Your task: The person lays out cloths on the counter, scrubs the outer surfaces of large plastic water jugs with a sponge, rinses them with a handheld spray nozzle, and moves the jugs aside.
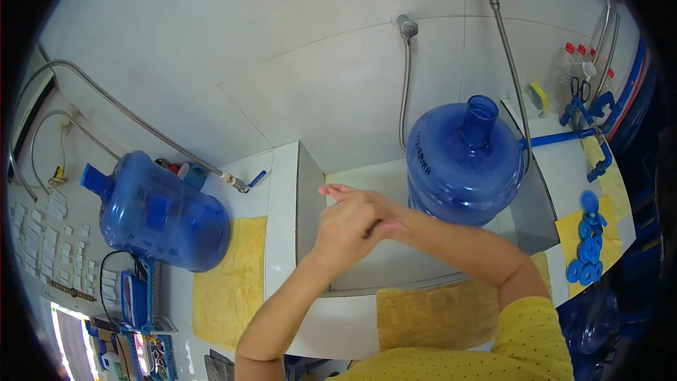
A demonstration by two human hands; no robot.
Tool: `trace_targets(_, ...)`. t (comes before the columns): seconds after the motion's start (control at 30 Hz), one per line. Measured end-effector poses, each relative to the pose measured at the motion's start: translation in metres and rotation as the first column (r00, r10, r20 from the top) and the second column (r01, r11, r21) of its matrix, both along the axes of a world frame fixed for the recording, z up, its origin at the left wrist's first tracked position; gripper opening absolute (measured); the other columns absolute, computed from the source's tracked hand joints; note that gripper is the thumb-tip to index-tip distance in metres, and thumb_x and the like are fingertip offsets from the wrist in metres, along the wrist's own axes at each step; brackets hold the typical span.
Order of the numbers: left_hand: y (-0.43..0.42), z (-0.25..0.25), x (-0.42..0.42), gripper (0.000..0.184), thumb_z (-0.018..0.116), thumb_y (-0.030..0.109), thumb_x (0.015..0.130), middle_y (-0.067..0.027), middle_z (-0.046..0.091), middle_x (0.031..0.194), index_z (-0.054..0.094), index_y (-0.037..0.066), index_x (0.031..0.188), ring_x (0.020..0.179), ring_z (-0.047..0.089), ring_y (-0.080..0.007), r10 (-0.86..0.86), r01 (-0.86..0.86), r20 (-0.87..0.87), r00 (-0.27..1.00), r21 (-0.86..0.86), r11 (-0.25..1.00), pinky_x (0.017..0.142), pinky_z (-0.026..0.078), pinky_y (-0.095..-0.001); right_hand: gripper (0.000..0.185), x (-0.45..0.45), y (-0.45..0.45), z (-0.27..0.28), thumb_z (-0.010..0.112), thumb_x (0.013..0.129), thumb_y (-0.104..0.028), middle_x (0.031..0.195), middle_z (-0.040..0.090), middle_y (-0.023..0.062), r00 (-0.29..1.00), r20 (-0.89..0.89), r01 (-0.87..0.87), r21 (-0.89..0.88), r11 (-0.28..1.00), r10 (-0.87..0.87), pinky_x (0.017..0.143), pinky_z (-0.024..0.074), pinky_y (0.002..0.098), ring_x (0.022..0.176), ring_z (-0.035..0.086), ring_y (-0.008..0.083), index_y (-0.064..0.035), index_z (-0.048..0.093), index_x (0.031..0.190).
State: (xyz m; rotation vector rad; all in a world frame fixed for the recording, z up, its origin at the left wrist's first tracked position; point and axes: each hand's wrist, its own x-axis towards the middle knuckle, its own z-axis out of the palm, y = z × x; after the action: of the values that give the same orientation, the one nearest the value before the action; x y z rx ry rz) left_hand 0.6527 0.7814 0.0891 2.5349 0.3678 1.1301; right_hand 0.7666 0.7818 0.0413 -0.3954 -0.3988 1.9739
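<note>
Over the white tiled basin, my left hand [344, 231] and my right hand [377, 212] are pressed together, fingers wrapped round each other. A small dark thing shows between them, too small to name. To the right of my hands, a large blue water jug [462, 162] stands upright in the basin, its open neck up. Another blue jug [166, 212] lies tilted on the left counter beside a yellow cloth [229, 279]. Neither hand touches a jug.
A metal hose [509, 63] hangs past the right jug. Blue caps [589, 250] lie on a yellow cloth at the right, near blue pipes [560, 139] and clear bottles [565, 74]. Another hose [141, 120] arches over the left jug. A folded yellow cloth [437, 314] covers the front ledge.
</note>
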Motion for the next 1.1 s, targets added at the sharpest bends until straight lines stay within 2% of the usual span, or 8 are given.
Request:
trace_targets(0.07,0.001,0.004,0.009,0.027,0.079,0.019,0.063,-0.0053,0.05,0.071,0.056,0.008,0.072,0.061,0.054,-0.0221,-0.116,0.152,-0.126,0.985,0.331,0.931,0.051,0.043,-0.0316,0.03,0.004,0.008,0.014,0.056,0.091,-0.025,0.085,0.047,-0.0042,0.97,0.218,-0.126,0.06,0.99,0.11,0.069,0.0411,0.0257,0.078,0.047,0.0089,-0.013,0.051,0.118)
trace_targets(0.2,0.007,-0.005,0.014,0.025,0.077,0.02,0.066,-0.0038,0.043,0.067,0.054,0.011,0.07,0.058,0.051,-0.0192,-0.178,0.239,-0.176,0.968,0.435,0.868,0.05,0.042,-0.0328,0.033,0.008,0.028,0.02,0.056,0.092,-0.026,0.064,0.04,-0.0057,0.817,0.528,-0.327,0.093,0.941,0.232,0.059,0.0365,0.0231,0.06,0.04,0.0055,-0.0118,0.051,0.121)
trace_targets(0.27,0.008,-0.01,0.015,0.018,0.065,0.012,0.064,-0.003,0.042,0.066,0.047,0.011,0.068,0.055,0.05,-0.0157,-0.208,0.305,-0.242,0.948,0.498,0.811,0.047,0.04,-0.0287,0.032,0.004,0.041,0.011,0.056,0.091,-0.026,0.058,0.031,-0.0071,0.695,0.656,-0.499,0.146,0.854,0.294,0.052,0.0299,0.0224,0.053,0.03,0.0054,-0.0121,0.053,0.12)
trace_targets(0.37,0.008,-0.018,0.014,0.016,0.062,0.015,0.063,-0.0031,0.043,0.066,0.048,0.012,0.068,0.053,0.049,-0.0156,-0.18,0.366,-0.368,0.912,0.537,0.76,0.047,0.041,-0.0291,0.029,0.003,0.042,0.016,0.056,0.091,-0.026,0.058,0.033,-0.0065,0.578,0.772,-0.582,0.165,0.796,0.263,0.05,0.0293,0.0227,0.051,0.03,0.0058,-0.0118,0.056,0.116)
trace_targets(0.6,0.01,-0.043,0.018,0.015,0.061,0.017,0.061,-0.0022,0.043,0.065,0.048,0.014,0.067,0.053,0.05,-0.0165,-0.128,0.423,-0.485,0.865,0.569,0.706,0.047,0.041,-0.0306,0.022,-0.003,0.046,0.009,0.053,0.09,-0.022,0.056,0.038,-0.0037,0.391,0.893,-0.661,0.104,0.743,0.223,0.05,0.0326,0.0248,0.05,0.035,0.0071,-0.0155,0.061,0.11)
trace_targets(0.8,0.012,-0.065,0.026,0.014,0.061,0.019,0.064,-0.0023,0.052,0.071,0.05,0.014,0.071,0.061,0.058,-0.018,-0.013,0.477,-0.64,0.768,0.559,0.678,0.048,0.044,-0.0311,0.02,-0.001,0.048,-0.003,0.05,0.09,-0.019,0.056,0.043,-0.0002,0.241,0.964,-0.714,0.099,0.694,0.111,0.051,0.0373,0.028,0.051,0.043,0.0108,-0.0136,0.06,0.106)
trace_targets(0.87,0.013,-0.076,0.03,0.015,0.061,0.02,0.066,-0.0031,0.056,0.075,0.05,0.013,0.073,0.066,0.061,-0.0197,0.051,0.485,-0.646,0.761,0.62,0.616,0.052,0.047,-0.0329,0.019,0.0,0.049,-0.011,0.049,0.09,-0.018,0.056,0.045,0.0008,0.198,0.975,-0.729,0.077,0.681,0.102,0.051,0.0384,0.029,0.051,0.045,0.0117,-0.0126,0.06,0.105)
trace_targets(1.1,0.016,-0.093,0.043,0.017,0.062,0.019,0.067,-0.0052,0.06,0.084,0.053,0.01,0.079,0.077,0.064,-0.0237,0.076,0.495,-0.655,0.752,0.636,0.592,0.066,0.052,-0.0395,0.018,0.0,0.048,-0.024,0.049,0.091,-0.018,0.057,0.047,0.0027,0.097,0.995,-0.706,0.054,0.706,0.021,0.051,0.0389,0.0299,0.052,0.046,0.0134,-0.0117,0.059,0.104)
